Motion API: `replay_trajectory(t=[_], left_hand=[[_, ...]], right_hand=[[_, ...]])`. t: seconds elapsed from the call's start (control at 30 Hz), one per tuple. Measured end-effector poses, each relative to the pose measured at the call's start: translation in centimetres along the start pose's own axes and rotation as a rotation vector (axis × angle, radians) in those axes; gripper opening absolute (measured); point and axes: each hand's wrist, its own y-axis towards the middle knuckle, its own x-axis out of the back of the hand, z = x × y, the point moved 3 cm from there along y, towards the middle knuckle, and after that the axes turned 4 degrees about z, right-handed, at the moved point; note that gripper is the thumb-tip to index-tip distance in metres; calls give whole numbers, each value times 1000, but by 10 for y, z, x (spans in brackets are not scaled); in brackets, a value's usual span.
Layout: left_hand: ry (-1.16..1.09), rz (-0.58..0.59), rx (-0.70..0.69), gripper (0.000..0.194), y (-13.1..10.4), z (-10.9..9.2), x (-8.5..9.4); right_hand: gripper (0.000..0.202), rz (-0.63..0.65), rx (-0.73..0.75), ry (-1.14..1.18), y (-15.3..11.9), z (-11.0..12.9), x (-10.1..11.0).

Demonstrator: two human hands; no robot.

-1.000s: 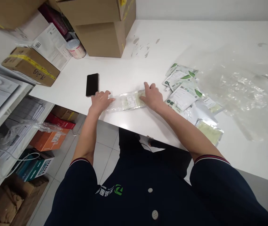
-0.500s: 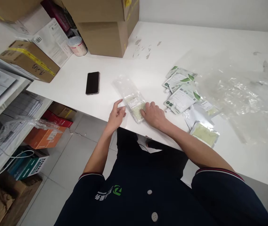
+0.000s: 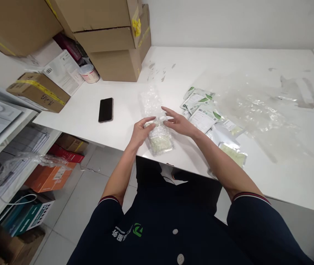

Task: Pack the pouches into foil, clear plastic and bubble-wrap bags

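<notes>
A clear plastic bag lies on the white table, its see-through upper part stretching away from me. In its near end sits a flat packet of pale green contents with a white printed label. My left hand pinches the left side of the bag near the label, thumb and fingers close together. On the other side, my right hand touches the bag with its fingers apart, the index finger stretched over the clear part. Right of that hand lies a pile of white and green pouches.
A black phone lies to the left. Cardboard boxes and a tin stand at the back left. Crumpled clear plastic spreads over the right side. Another pale green packet lies beside my right forearm.
The packet in its bag has turned straighter towards me. My left hand has come onto its left side, and my right hand has shifted up from its lower edge, fingers spreading.
</notes>
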Motion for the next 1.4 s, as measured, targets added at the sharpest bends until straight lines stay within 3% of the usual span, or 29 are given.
replay_trajectory(t=[0.1, 0.2, 0.3, 0.37, 0.43, 0.5, 0.6, 0.73, 0.77, 0.83, 0.93, 1.03, 1.13, 1.23, 1.33, 1.4], left_hand=[[118, 93, -91, 49, -1, -13, 0], [235, 119, -162, 64, -1, -27, 4], [353, 118, -224, 73, -4, -43, 6], [459, 101, -207, 76, -7, -54, 9], [589, 40, -139, 78, -10, -62, 16], [733, -89, -59, 83, -13, -67, 31], [809, -222, -10, 93, -15, -60, 60], [463, 18, 60, 93, -7, -29, 95], [377, 38, 101, 94, -3, -21, 103], [300, -28, 189, 95, 7, -10, 120], [506, -169, 291, 82, 28, -5, 137], [880, -223, 318, 68, 47, -12, 140], [1178, -301, 249, 57, 60, -16, 131], [1305, -321, 170, 50, 65, -7, 120], [1255, -320, 162, 54, 67, 9, 118], [1252, -374, 102, 54, 66, 14, 120]], right_hand=[[66, 40, 96, 192, 13, -3, 5], [74, 56, 31, 167, 19, 4, 8], [55, 183, -39, 45, 21, 16, 9], [38, 214, -10, -26, 24, 24, 9], [35, 133, 62, -17, 29, 28, 7], [37, 48, 97, 136, 37, 27, 0], [44, 53, 33, 549, 54, 19, -23], [57, 33, -103, 920, 87, 9, -63], [56, 5, -158, 922, 96, 6, -71], [49, -75, -284, 785, 109, 0, -82], [41, -153, -353, 398, 112, 1, -77], [44, -60, -225, 141, 88, 10, -57], [38, 4, -120, 41, 35, 13, -24], [28, -151, -165, -23, -32, 2, 23], [25, -376, -374, -10, -102, -22, 75], [24, -600, -531, -34, -148, -41, 112]])
